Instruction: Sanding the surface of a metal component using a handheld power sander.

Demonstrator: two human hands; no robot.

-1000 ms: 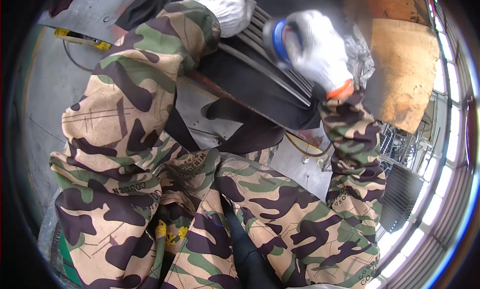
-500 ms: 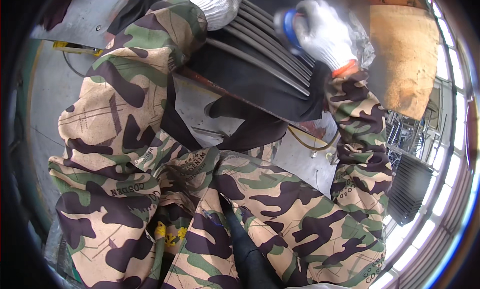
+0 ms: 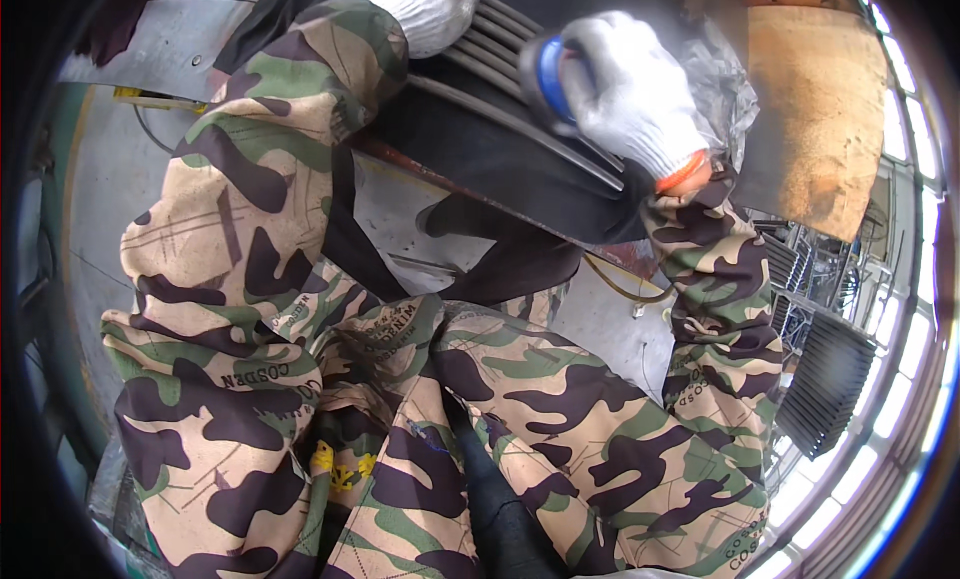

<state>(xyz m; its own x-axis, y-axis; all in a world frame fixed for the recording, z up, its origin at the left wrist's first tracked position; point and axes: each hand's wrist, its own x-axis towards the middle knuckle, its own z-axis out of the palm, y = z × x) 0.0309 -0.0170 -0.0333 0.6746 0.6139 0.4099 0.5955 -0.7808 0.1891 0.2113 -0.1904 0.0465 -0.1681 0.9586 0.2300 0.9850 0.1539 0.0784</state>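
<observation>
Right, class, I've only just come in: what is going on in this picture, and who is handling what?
A person in camouflage work clothes and white knit gloves bends over a dark ribbed metal panel. The right hand grips a round tool with a blue band, pressed against the panel's ribs. The left hand rests on the ribs at the panel's upper edge. A rusty brown board lies to the right, and grey sheet metal at upper left.
</observation>
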